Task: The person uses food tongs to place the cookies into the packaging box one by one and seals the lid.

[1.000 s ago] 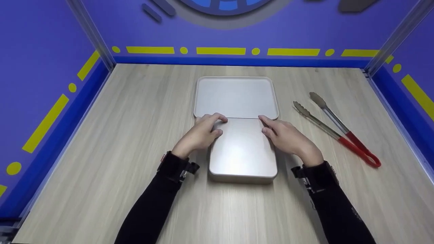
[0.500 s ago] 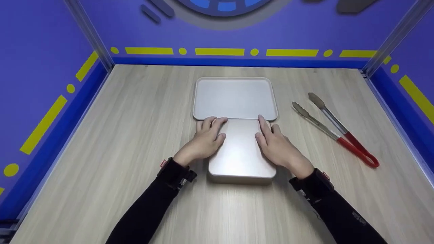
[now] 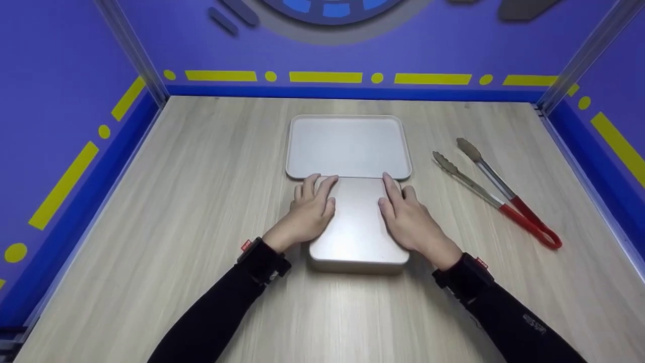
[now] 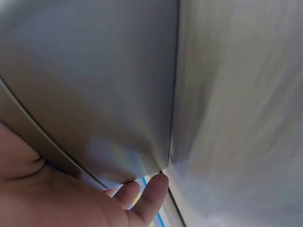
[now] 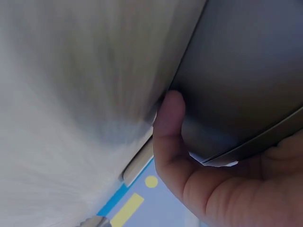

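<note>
A lidded silver metal box [image 3: 359,227] stands lengthwise in front of me in the head view, its far end against or very near a pale shallow tray [image 3: 348,146]. My left hand [image 3: 308,214] grips the box's far left corner, thumb on the lid's edge; in the left wrist view fingertips [image 4: 154,191] bend around the end of the box wall. At the far right corner my right hand [image 3: 414,221] grips likewise, and a curled finger [image 5: 169,118] presses the box side low down, near the table, in the right wrist view. The box's contents are hidden by its lid.
Red-handled metal tongs [image 3: 524,222] lie spread on the wooden table [image 3: 216,166] to the right of the box. Blue-purple panels [image 3: 332,55] with yellow marks wall the table at the back and both sides.
My right hand has shifted inward and toward me, its fingers settling on the box's right edge. The left hand's fingers have spread along the far left corner. Box, tray and tongs have not moved noticeably.
</note>
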Available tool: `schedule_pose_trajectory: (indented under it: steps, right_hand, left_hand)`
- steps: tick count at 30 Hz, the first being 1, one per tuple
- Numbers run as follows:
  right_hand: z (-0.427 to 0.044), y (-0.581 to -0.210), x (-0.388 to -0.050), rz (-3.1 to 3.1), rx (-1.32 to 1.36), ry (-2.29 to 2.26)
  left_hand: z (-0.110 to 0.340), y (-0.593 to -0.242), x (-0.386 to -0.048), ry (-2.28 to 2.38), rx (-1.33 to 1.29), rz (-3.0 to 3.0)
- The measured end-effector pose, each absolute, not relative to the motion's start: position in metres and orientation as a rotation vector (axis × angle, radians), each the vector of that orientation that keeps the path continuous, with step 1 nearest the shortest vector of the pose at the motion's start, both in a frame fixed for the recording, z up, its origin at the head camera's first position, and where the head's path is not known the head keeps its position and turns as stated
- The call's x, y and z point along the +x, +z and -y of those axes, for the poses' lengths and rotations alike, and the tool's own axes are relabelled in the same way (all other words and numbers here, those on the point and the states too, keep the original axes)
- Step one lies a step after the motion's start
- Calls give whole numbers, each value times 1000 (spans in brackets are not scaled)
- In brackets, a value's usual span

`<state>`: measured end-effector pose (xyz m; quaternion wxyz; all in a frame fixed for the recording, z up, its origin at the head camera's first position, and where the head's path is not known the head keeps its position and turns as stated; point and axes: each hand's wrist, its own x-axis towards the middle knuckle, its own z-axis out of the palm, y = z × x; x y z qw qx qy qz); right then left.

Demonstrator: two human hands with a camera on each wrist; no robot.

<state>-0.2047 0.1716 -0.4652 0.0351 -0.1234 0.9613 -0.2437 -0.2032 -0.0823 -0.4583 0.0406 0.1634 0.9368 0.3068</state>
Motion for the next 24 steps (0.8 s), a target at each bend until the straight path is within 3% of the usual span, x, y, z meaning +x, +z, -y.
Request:
schedule_pose_trajectory:
  steps: [24]
  right_hand:
    - [-176,-462,-210,-2964,-455,-739]
  left_hand:
    - [85,-458,-205,818,464,-2897]
